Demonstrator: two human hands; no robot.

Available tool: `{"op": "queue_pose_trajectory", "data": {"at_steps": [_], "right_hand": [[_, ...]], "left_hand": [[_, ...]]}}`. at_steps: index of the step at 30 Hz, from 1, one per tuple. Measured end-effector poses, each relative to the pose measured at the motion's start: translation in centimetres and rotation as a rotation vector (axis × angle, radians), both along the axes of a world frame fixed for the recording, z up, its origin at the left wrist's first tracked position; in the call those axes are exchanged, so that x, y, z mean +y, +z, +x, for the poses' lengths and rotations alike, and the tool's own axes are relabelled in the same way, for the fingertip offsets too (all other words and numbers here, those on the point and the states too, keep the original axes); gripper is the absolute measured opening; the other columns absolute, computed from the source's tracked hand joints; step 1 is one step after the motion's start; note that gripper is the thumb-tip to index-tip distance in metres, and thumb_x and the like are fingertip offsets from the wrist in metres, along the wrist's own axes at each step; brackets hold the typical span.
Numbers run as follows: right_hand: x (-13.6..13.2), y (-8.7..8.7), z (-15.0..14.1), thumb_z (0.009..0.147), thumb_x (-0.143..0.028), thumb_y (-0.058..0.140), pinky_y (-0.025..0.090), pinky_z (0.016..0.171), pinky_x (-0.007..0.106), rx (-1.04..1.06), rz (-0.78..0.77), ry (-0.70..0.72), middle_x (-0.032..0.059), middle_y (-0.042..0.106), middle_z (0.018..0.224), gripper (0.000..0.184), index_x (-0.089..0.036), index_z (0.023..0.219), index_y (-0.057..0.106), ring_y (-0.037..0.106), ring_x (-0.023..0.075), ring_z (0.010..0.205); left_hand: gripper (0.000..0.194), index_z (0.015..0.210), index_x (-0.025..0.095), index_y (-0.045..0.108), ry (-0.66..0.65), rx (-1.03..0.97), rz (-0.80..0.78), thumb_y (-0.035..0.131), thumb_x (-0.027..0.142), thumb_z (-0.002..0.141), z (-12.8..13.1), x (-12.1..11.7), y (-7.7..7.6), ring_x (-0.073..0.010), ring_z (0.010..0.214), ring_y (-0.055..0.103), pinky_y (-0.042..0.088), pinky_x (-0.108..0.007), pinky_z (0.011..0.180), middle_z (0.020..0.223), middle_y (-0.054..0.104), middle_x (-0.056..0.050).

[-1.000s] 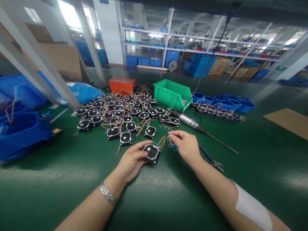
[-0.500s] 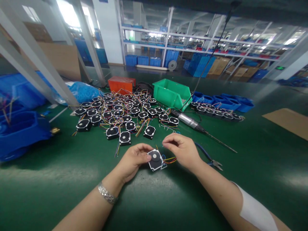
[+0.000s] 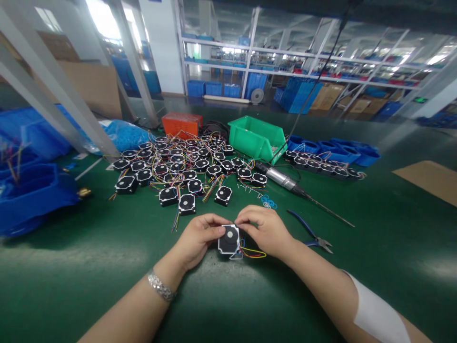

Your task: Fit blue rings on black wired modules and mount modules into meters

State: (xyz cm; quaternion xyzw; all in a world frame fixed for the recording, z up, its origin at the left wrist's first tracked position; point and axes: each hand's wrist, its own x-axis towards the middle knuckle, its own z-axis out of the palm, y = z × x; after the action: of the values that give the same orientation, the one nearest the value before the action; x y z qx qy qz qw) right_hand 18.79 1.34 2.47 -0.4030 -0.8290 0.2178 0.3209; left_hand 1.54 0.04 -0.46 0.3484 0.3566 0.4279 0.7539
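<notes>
My left hand (image 3: 200, 238) grips a square black stepper motor (image 3: 228, 239) by its left side, thumb on the face. White corners frame the motor's face, which bears a pale round spot. Yellow, red and blue wires (image 3: 255, 253) loop out of its right side. At the motor's upper right corner, my right hand (image 3: 266, 231) pinches with thumb and forefinger; whatever lies between the tips is too small to make out. Just beyond that hand are blue rings (image 3: 269, 202) and a few loose screws (image 3: 250, 189).
Many similar wired motors (image 3: 176, 166) spread across the green table. An electric screwdriver (image 3: 282, 180) hangs by a cord, its long bit pointing right. Blue-handled pliers (image 3: 310, 231) lie at right. Behind stand a green bin (image 3: 255, 138) and an orange box (image 3: 182, 125); a blue tub (image 3: 35, 195) is left.
My right hand has come from beside the loose screws and rings to the motor's corner. The motor has been turned and drawn slightly nearer, its wires now trailing right.
</notes>
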Motion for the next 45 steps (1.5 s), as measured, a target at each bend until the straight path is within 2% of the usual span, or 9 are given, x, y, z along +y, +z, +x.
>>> {"op": "queue_pose_trajectory", "data": {"at_steps": [5, 13, 16, 19, 22, 27, 32, 37, 45], "right_hand": [[0.3, -0.1, 0.3, 0.075, -0.013, 0.052, 0.042, 0.065, 0.013, -0.095, 0.037, 0.074, -0.0003, 0.059, 0.077, 0.015, -0.017, 0.080, 0.065, 0.053, 0.0044, 0.071], [0.4, 1.4, 0.7, 0.071, -0.008, 0.053, 0.044, 0.069, 0.017, -0.207, -0.314, 0.089, -0.0005, 0.058, 0.079, 0.025, -0.020, 0.090, 0.063, 0.054, 0.0051, 0.073], [0.5, 1.6, 0.6, 0.068, -0.007, 0.053, 0.045, 0.061, 0.015, -0.054, -0.554, -0.046, -0.0003, 0.058, 0.072, 0.020, -0.014, 0.085, 0.062, 0.055, 0.0048, 0.064], [0.6, 1.2, 0.3, 0.068, -0.005, 0.050, 0.047, 0.062, 0.015, 0.173, -0.637, -0.169, 0.0003, 0.059, 0.072, 0.015, -0.010, 0.080, 0.057, 0.057, 0.0053, 0.064], [0.2, 0.8, 0.0, 0.069, -0.003, 0.047, 0.047, 0.062, 0.015, 0.196, -0.523, -0.128, 0.0002, 0.060, 0.075, 0.018, -0.012, 0.083, 0.055, 0.058, 0.0053, 0.067], [-1.1, 0.5, -0.3, 0.075, -0.010, 0.048, 0.045, 0.069, 0.018, -0.080, -0.118, -0.019, -0.0002, 0.061, 0.082, 0.025, -0.017, 0.099, 0.050, 0.058, 0.0073, 0.074], [-1.5, 0.0, -0.3, 0.082, -0.015, 0.038, 0.043, 0.067, 0.017, -0.283, 0.067, 0.116, 0.0018, 0.058, 0.093, 0.028, -0.018, 0.109, 0.044, 0.056, 0.0081, 0.079], [-1.7, -0.1, -0.6, 0.081, -0.017, 0.039, 0.041, 0.064, 0.018, -0.404, 0.095, 0.123, 0.0029, 0.059, 0.085, 0.029, -0.016, 0.109, 0.045, 0.056, 0.0105, 0.075], [-1.6, 1.1, -0.5, 0.083, -0.015, 0.035, 0.041, 0.069, 0.015, -0.287, -0.118, 0.137, 0.0012, 0.057, 0.095, 0.026, -0.019, 0.105, 0.048, 0.055, 0.0067, 0.082]], "left_hand": [[0.019, 0.075, 0.011, 0.063, 0.072, -0.018, -0.059, 0.068, 0.017, 0.058, 0.2, 0.1, -0.2, -0.0101, 0.059, 0.056, 0.042, -0.022, 0.059, 0.068, 0.064, -0.003], [0.018, 0.076, 0.010, 0.060, 0.140, -0.025, -0.125, 0.066, 0.018, 0.060, 0.4, 0.4, -0.5, -0.0095, 0.057, 0.055, 0.042, -0.021, 0.056, 0.065, 0.062, -0.002], [0.018, 0.074, 0.011, 0.056, 0.174, -0.030, -0.122, 0.066, 0.018, 0.061, 0.3, 0.5, -0.4, -0.0093, 0.057, 0.055, 0.042, -0.021, 0.056, 0.065, 0.061, -0.001], [0.025, 0.075, 0.014, 0.049, 0.133, -0.029, -0.064, 0.068, 0.014, 0.058, 0.1, 0.5, -0.1, -0.0085, 0.059, 0.055, 0.042, -0.020, 0.056, 0.072, 0.060, -0.001], [0.036, 0.077, 0.016, 0.044, 0.058, 0.008, 0.024, 0.071, 0.010, 0.053, 0.1, 0.1, 0.1, -0.0058, 0.056, 0.054, 0.041, -0.019, 0.054, 0.079, 0.058, 0.001], [0.040, 0.079, 0.016, 0.042, -0.022, 0.091, 0.101, 0.072, 0.014, 0.052, 0.4, -0.3, 0.0, -0.0036, 0.050, 0.052, 0.038, -0.017, 0.047, 0.082, 0.052, 0.002], [0.043, 0.081, 0.017, 0.041, -0.020, 0.110, 0.108, 0.073, 0.016, 0.051, 0.5, -0.3, 0.0, -0.0036, 0.049, 0.050, 0.036, -0.017, 0.047, 0.079, 0.053, 0.002], [0.043, 0.078, 0.017, 0.039, -0.039, 0.105, 0.108, 0.073, 0.017, 0.052, 0.7, -0.4, 0.0, -0.0031, 0.046, 0.048, 0.033, -0.016, 0.044, 0.072, 0.052, 0.005], [0.044, 0.078, 0.018, 0.037, -0.042, 0.094, 0.110, 0.073, 0.019, 0.052, 0.7, -0.5, 0.0, -0.0030, 0.046, 0.048, 0.033, -0.016, 0.043, 0.075, 0.053, 0.004]]}}
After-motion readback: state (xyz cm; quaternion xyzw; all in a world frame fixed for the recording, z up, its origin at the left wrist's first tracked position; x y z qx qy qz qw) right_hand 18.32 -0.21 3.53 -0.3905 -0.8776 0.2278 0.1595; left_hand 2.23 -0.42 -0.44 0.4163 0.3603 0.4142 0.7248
